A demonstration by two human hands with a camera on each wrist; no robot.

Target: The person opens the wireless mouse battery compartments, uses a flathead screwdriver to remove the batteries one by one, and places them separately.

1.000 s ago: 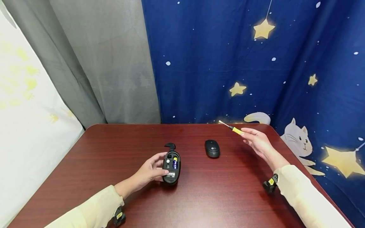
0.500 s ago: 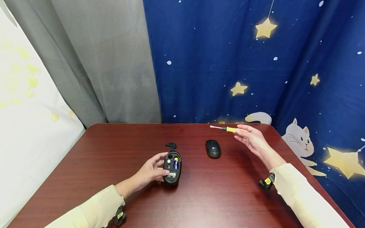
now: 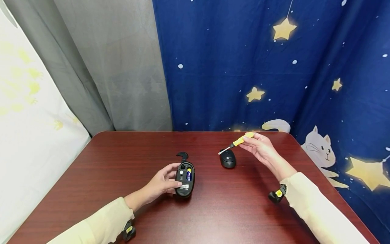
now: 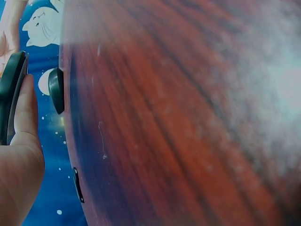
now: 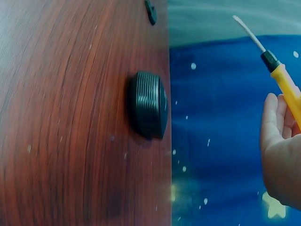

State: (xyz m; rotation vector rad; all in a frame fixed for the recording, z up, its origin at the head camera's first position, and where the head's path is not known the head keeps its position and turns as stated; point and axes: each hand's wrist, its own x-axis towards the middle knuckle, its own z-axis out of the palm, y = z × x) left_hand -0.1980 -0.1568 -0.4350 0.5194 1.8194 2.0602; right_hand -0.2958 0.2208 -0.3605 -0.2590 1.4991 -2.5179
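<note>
My left hand (image 3: 159, 181) grips a black computer mouse (image 3: 185, 192) that is turned underside up. Its compartment is uncovered and shows a blue and yellow battery (image 3: 189, 174). A curved black cover piece (image 3: 182, 156) lies on the table just beyond that mouse. In my right hand (image 3: 259, 147) is a screwdriver (image 3: 239, 140) with a yellow handle, pinched between fingers and thumb. Its metal shaft slants down to the left, over a second black mouse (image 3: 228, 160) that sits right side up. The right wrist view shows the screwdriver shaft (image 5: 251, 35) apart from that second mouse.
The dark red-brown wooden table (image 3: 122, 162) has rounded far corners. Behind it hang a grey curtain (image 3: 122, 67) and a blue star-patterned curtain (image 3: 219, 67), close to the far edge. A white cloth (image 3: 36, 118) hangs at the left.
My right hand has moved left and a little nearer, and the screwdriver has swung from pointing up-left to pointing down-left. The left hand with its mouse has stayed nearly in place.
</note>
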